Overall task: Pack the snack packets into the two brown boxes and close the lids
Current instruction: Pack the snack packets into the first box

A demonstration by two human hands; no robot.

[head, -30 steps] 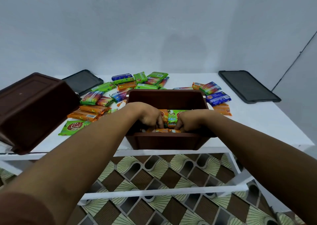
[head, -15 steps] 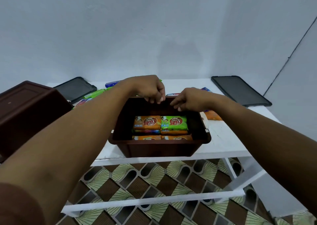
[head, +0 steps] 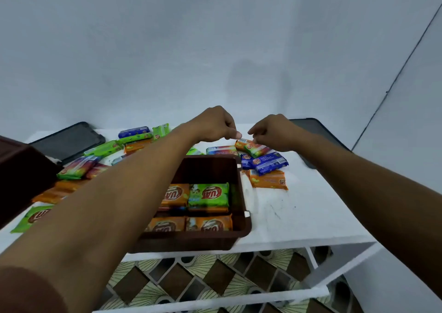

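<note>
- Brown box (head: pixel 210 167), open, at 6 o'clock on desk (head: pixel 299 217); orange and green packets (head: pixel 208 194) inside.
- Left hand (head: pixel 212 126) at box's 12 o'clock: curled, nothing seen in it.
- Right hand (head: pixel 272 133) at 1 o'clock: fingers on loose packet (head: pixel 253 148); grip unclear.

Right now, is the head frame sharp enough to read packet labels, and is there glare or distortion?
Head view: labels on the packets in the open brown box are legible; the loose packets at left and the second brown box are smeared. Head view: dim, even light, no glare, a faint shadow on the wall; wide-angle slants the wall corner.
</note>
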